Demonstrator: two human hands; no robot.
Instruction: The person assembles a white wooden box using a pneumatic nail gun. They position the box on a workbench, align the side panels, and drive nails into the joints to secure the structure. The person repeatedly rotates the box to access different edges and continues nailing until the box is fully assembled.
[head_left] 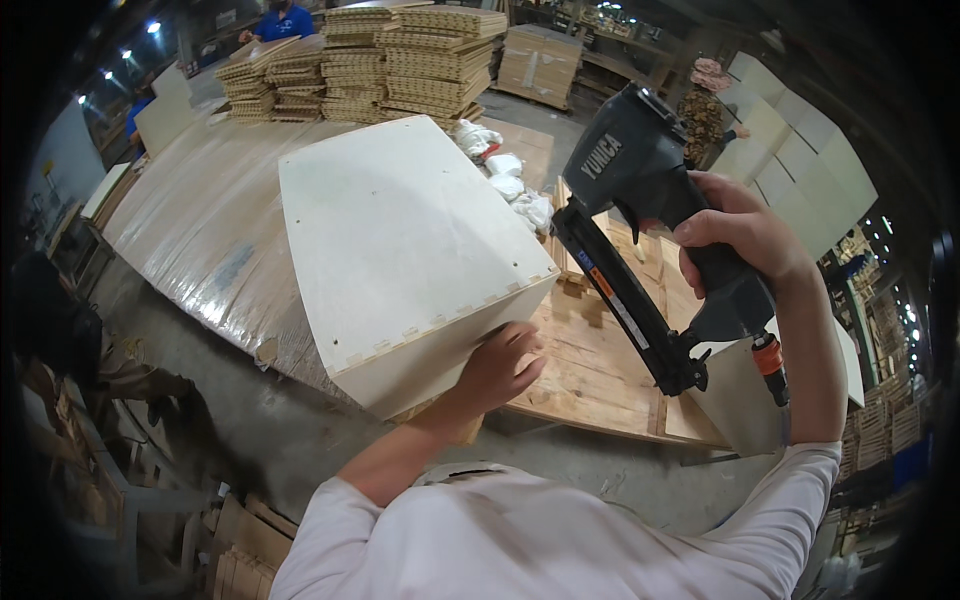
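Observation:
My right hand (735, 225) is wrapped round the grip of a black pneumatic nail gun (640, 140), held up to the right of a pale wooden box. The gun's long magazine slants down toward me, and an air hose coupling (768, 360) hangs from the handle's base. The box (410, 220) rests on the worktable with a broad flat panel upward; small fastener marks dot it, and finger joints run along its near edge. Beside the box's near side panel is my left hand (500, 360), fingers loosely bent and thumb apart, holding nothing. Whether its fingertips touch the panel is hard to tell.
The worktable (190, 220) has a film-covered top at left and bare boards (590, 350) at right. Tall stacks of slotted wooden panels (440, 60) stand at its far side, with white bundles (508, 185) nearby. Other people (705, 110) are in the background.

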